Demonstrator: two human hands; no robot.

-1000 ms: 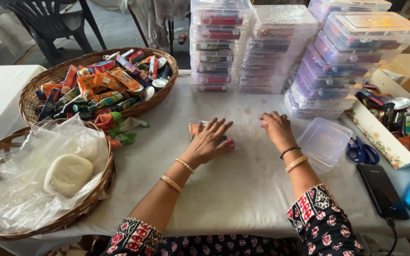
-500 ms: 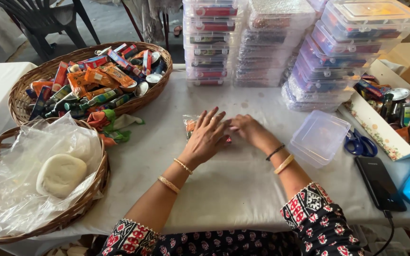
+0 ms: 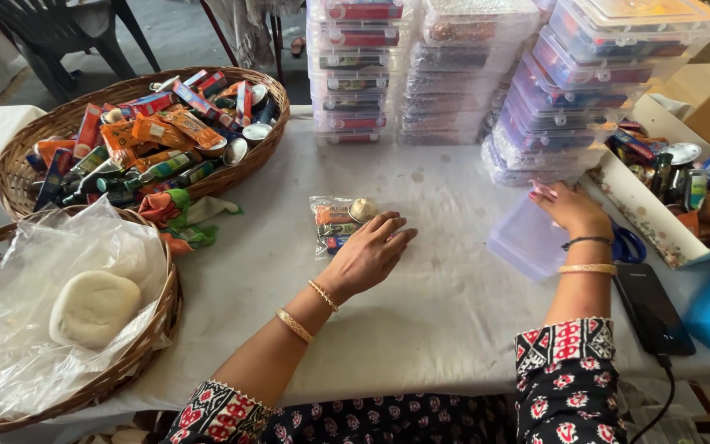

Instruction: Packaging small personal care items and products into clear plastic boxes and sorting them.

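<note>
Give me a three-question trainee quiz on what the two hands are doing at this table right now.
1. True or false: the left hand rests on the small clear packet of little items.
2. The right hand touches which thing? A) phone B) clear plastic box C) scissors
3. Fill in: the round white lump lies on clear plastic in a woven ____.

Key
1. True; its fingertips lie on the packet's edge.
2. B, the clear plastic box beside the stacked containers.
3. basket.

The scene is viewed from one head-worn camera. It is aimed steeply down, near the white table [image 3: 454, 312].
</note>
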